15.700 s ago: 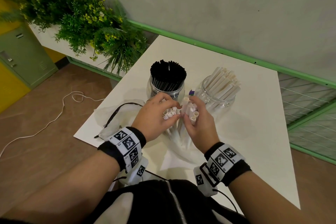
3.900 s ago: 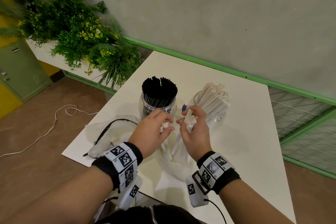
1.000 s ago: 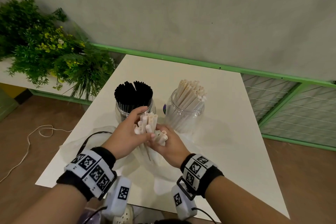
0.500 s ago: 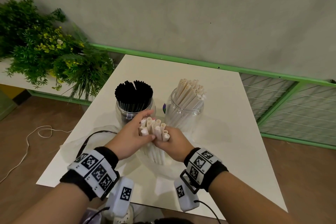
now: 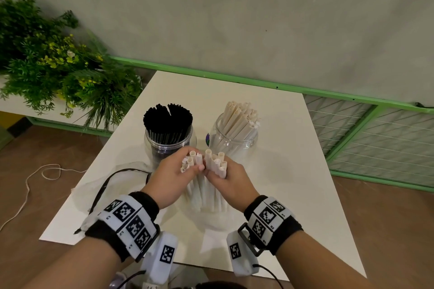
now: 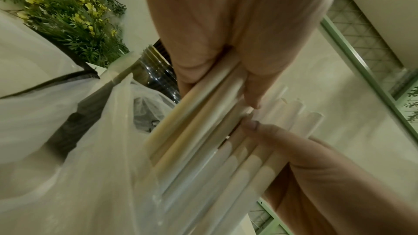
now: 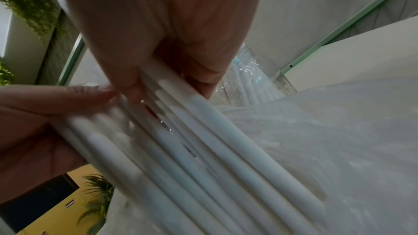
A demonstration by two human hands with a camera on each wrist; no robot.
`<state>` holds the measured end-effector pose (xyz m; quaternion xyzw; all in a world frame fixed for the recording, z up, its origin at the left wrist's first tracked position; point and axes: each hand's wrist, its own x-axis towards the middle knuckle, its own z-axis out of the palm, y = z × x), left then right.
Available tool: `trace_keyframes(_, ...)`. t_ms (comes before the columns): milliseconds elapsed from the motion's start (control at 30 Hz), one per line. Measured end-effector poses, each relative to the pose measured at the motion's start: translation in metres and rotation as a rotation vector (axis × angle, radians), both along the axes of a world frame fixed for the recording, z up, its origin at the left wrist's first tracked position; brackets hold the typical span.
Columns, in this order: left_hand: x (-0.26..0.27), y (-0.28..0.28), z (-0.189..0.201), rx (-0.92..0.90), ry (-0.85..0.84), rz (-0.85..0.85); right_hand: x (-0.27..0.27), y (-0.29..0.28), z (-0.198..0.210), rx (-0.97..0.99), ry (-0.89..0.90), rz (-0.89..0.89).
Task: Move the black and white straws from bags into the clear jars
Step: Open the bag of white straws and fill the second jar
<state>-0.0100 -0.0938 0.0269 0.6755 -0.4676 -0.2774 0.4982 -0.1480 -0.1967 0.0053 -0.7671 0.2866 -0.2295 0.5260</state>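
White straws (image 5: pixel 204 171) standing upright in clear bag (image 5: pixel 211 218) at counter (image 5: pixel 293 171) centre, clamped by left hand (image 5: pixel 173 178) and right hand (image 5: pixel 229 182); white-straw jar (image 5: pixel 234 138) at 1 o'clock, black-straw jar (image 5: pixel 168 138) at 11.

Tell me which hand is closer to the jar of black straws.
Left. The left hand grips white straws just in front of the jar of black straws; the right hand sits off toward the other jar.

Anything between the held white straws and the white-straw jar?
Nothing: in the head view, only bare table separates the white straws, gripped by the left hand and right hand, from the white-straw jar.
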Motion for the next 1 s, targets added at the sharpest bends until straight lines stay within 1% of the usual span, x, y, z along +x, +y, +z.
trace_keyframes(67, -0.002, -0.001, 0.0, -0.002, -0.005, 0.0, -0.002, 0.002, 0.002, -0.057, -0.045, -0.066)
trace_keyframes(167, -0.002, -0.002, 0.001, -0.007, -0.031, 0.007, -0.007, 0.002, 0.006, -0.132, -0.179, -0.128)
trace_keyframes(233, -0.001, -0.003, 0.002, -0.009, -0.06, 0.028, -0.01, -0.002, 0.008, -0.147, -0.176, -0.138)
trace_keyframes(333, -0.001, -0.003, 0.004, -0.019, -0.093, 0.049, -0.013, -0.015, 0.009, -0.097, -0.13, -0.157)
trace_keyframes(400, -0.003, -0.003, 0.007, -0.044, -0.113, 0.065, -0.015, -0.024, 0.016, -0.023, -0.191, -0.205)
trace_keyframes(500, -0.006, -0.005, 0.009, -0.081, -0.121, 0.072, -0.015, -0.04, 0.048, 0.067, -0.375, -0.239)
trace_keyframes(600, -0.004, -0.007, 0.001, -0.069, -0.194, 0.071, -0.015, -0.066, 0.087, 0.145, -0.56, -0.234)
trace_keyframes(667, -0.002, -0.008, -0.004, -0.029, -0.24, 0.071, -0.013, -0.082, 0.111, 0.135, -0.645, -0.24)
trace_keyframes(733, 0.0, -0.009, -0.005, -0.001, -0.263, 0.062, -0.007, -0.093, 0.127, 0.08, -0.704, -0.244)
trace_keyframes(800, -0.002, -0.01, -0.002, 0.004, -0.279, 0.046, 0.004, -0.1, 0.135, 0.011, -0.71, -0.252)
trace_keyframes(900, -0.005, -0.013, 0.002, 0.008, -0.31, 0.03, 0.021, -0.109, 0.13, -0.093, -0.603, -0.27)
trace_keyframes(1000, -0.005, -0.015, 0.001, 0.031, -0.338, 0.039, 0.033, -0.117, 0.114, -0.08, -0.555, -0.308)
